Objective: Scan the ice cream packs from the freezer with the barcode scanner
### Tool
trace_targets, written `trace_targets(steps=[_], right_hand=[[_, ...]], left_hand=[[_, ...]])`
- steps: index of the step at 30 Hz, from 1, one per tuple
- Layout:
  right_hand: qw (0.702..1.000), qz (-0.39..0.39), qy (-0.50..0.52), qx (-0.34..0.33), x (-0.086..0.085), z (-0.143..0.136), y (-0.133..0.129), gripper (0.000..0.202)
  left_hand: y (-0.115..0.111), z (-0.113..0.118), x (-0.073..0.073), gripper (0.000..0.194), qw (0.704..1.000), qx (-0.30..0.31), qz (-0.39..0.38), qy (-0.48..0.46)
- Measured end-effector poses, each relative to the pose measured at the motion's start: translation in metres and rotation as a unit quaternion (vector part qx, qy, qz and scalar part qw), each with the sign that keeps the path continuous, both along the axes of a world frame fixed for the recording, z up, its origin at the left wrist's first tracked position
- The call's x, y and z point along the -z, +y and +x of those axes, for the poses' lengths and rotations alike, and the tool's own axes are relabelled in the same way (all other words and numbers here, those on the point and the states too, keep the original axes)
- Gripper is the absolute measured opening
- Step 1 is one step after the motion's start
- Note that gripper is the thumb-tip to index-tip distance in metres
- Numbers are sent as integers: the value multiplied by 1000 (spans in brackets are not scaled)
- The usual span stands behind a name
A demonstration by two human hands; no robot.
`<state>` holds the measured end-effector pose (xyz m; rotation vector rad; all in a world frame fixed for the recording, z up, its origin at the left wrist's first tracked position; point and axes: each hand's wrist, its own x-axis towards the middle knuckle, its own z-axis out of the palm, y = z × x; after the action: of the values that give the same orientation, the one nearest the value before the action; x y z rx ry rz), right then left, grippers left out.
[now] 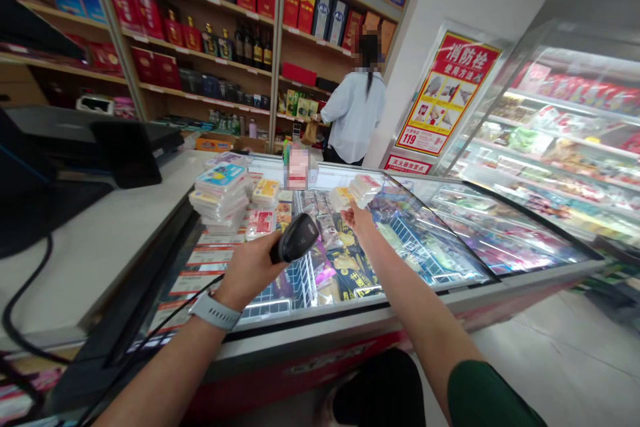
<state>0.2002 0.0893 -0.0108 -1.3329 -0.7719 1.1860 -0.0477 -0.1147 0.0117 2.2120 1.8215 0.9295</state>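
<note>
Scanner in Hand Over Glass-Topped Freezer

The left hand grips a black scanner; the right hand touches 1 of 2 adjacent stacks of flat packs — both on the freezer. Beyond, 1 person faces the shelves.

Scanner black; watchband pale grey; sleeve green.

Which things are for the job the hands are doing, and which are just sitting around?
Seem part of it:
black scanner, in the left hand
small packs, at the right hand
stacked packs, probably

Seem just around:
dark-screened device
wall poster
shelf bottles
</note>
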Motion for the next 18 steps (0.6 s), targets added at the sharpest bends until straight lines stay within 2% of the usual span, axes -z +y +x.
trace_targets(steps=[6,10,14,18], right_hand=[[995,11,-83,-55,10,-12,-31,31],[983,25,-150,-104,10,-26,-55,25],[962,35,-225,-154,5,-44,-75,22],[930,48,-315,-184,2,-66,-92,24]], left_hand=[[-2,1,-1,21,1000,2,-6,-13],[-4,1,-5,23,1000,-6,0,-20],[-14,-6,-14,29,999,-32,9,-9],[-34,-25,-22,31,997,-68,20,-4]])
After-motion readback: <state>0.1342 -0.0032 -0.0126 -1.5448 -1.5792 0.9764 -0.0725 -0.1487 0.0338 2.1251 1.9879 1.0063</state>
